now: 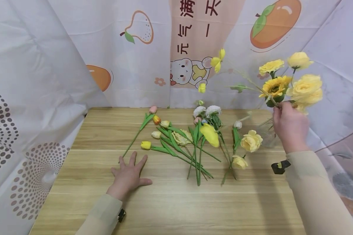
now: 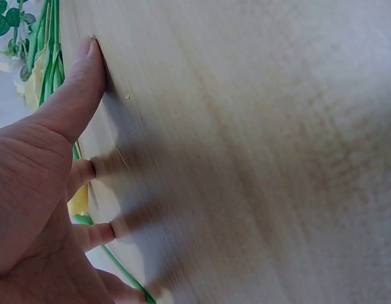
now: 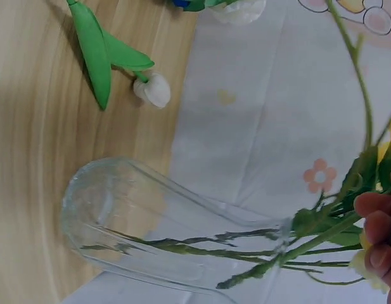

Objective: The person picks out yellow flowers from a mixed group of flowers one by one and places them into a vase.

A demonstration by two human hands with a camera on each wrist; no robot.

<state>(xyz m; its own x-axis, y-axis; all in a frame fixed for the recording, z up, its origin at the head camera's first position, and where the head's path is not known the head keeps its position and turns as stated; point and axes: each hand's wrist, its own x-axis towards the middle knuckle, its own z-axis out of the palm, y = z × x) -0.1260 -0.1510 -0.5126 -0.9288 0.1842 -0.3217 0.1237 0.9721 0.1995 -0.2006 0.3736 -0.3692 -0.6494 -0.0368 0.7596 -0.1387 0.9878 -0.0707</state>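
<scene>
In the head view my right hand (image 1: pixel 291 125) pinches the stem of a long yellow flower spray (image 1: pixel 217 62), whose thin branches reach out to the left. Beside those fingers stand a sunflower (image 1: pixel 275 87) and yellow roses (image 1: pixel 306 88). Several stems run down into a clear glass vase (image 3: pixel 113 196) in the right wrist view. The held stem's cut end overlaps the vase near its mouth; whether it is inside, I cannot tell. My left hand (image 1: pixel 127 176) rests on the wooden table with its fingers spread, close to the stem of a pink tulip (image 1: pixel 153 109).
Yellow and white tulips (image 1: pixel 146 145), white flowers (image 1: pixel 213 110) and pale yellow roses (image 1: pixel 251 141) lie across the middle of the table (image 1: pixel 176 209). A white tulip (image 3: pixel 154 90) lies near the vase. A printed curtain (image 1: pixel 153 65) hangs behind the table.
</scene>
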